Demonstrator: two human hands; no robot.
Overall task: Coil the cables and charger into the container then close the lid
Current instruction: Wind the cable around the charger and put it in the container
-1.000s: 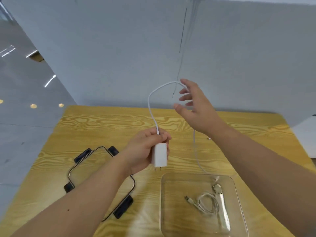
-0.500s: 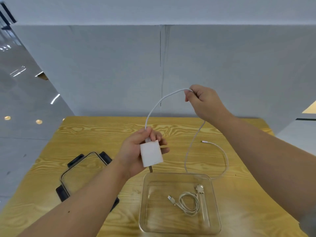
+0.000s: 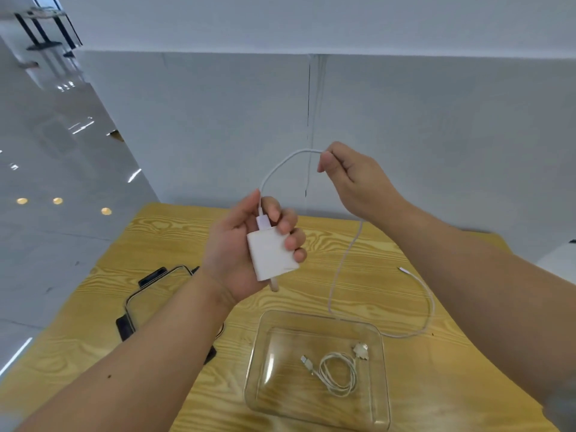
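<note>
We see the left hand [image 3: 246, 244] closed around a white, box-shaped plastic charger [image 3: 271, 254], held up above the yellow wood-grain counter [image 3: 343, 254]. The fingers [image 3: 293, 227] wrap over the block's far side and the thumb presses along its near edge; a metal prong points down from its lower end. A thin white cable [image 3: 339, 269] is plugged into the top of the charger and rises in an arch to the right hand [image 3: 352, 182], which is raised higher and pinches the cord between thumb and curled fingers. From that hand we follow the cable as it hangs down to the counter, passes just beside the far edge of a clear, rounded-rectangle plastic container [image 3: 261, 363], loops out to the right and ends in a small connector lying free on the wood near the right forearm.

The container sits open on the counter below the hands. Inside it, toward the right, lies a second, short white cable [image 3: 338, 371] already wound into a small coil, its plugs sticking out on either side.

To the left, partly hidden under the left forearm, we see the transparent lid with black side clips [image 3: 149, 294] lying flat on the counter, apart from the container.
</note>
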